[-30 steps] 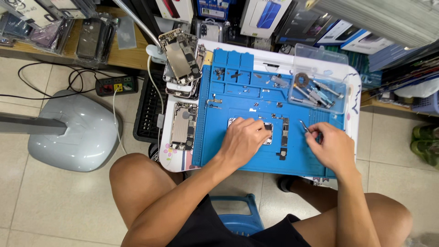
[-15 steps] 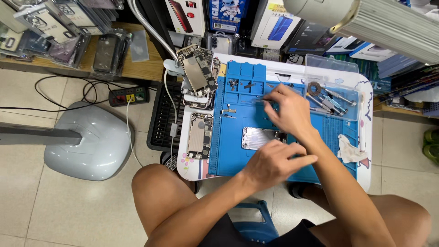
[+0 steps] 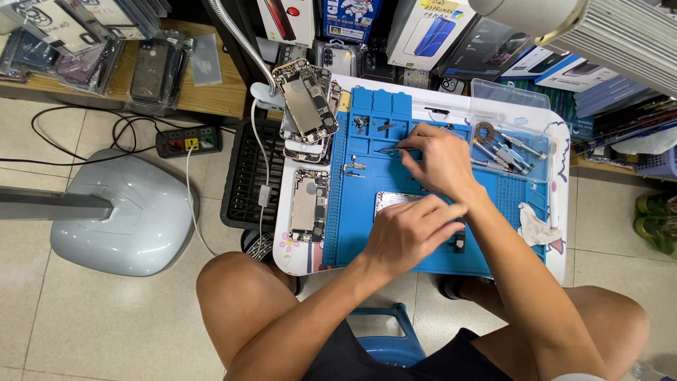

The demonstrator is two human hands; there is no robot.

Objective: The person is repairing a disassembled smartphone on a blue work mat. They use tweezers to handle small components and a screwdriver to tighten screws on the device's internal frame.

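While right hand (image 3: 441, 159) grips tweezers (image 3: 391, 149), mat (image 3: 363, 243) edge open

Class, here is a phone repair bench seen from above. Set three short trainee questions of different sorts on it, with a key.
1. True or false: the right hand holds tweezers over the blue repair mat.
2. Which thing does the left hand rest on? A) the silver phone part B) the power strip C) the clear tool tray
3. Fill in: the opened phone lies to the ___ of the mat in the picture.

Key: 1 true; 2 A; 3 left
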